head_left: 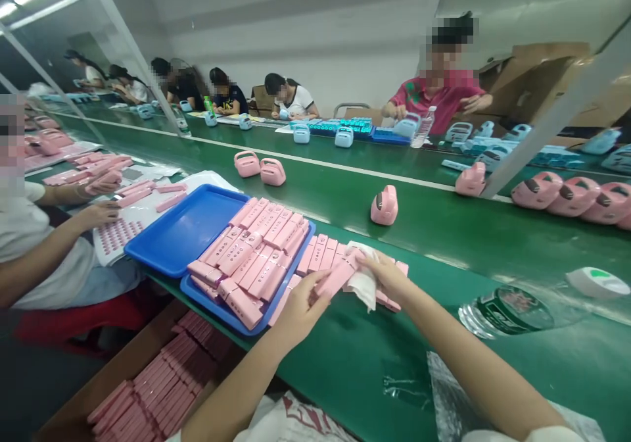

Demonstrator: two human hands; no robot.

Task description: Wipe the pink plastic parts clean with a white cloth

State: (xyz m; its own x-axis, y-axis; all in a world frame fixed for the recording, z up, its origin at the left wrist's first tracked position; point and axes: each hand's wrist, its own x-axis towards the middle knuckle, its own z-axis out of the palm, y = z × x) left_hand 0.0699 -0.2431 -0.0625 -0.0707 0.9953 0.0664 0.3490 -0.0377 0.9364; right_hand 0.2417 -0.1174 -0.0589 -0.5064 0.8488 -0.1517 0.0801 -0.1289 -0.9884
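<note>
Here's the left hand (308,297), fingers curled around the near end of a pink plastic strip casing (338,277), holding it tilted over the green worktop (355,356). The right hand (382,268) is closed on a white cloth (363,287), pinched at the casing's far end, so both hands share the one piece. Right beneath them sits a row of matching casings (320,252), and that's tight quarters: a dropped piece would probably land on its neighbours and mark them. If the cloth's loose tail hooks an edge, it could drag one out of line. Just left of the left hand, a blue tray (207,305) is heaped with stacked casings (251,258); an elbow or a careless knock might well send the top ones sliding. Off beyond the right forearm, a clear plastic bottle (517,310) lies on its side, likely to roll if that arm swings out. Ahead of the hands, a pink handled housing (384,205) stands alone, well apart and safely out of reach of a small slip.
</note>
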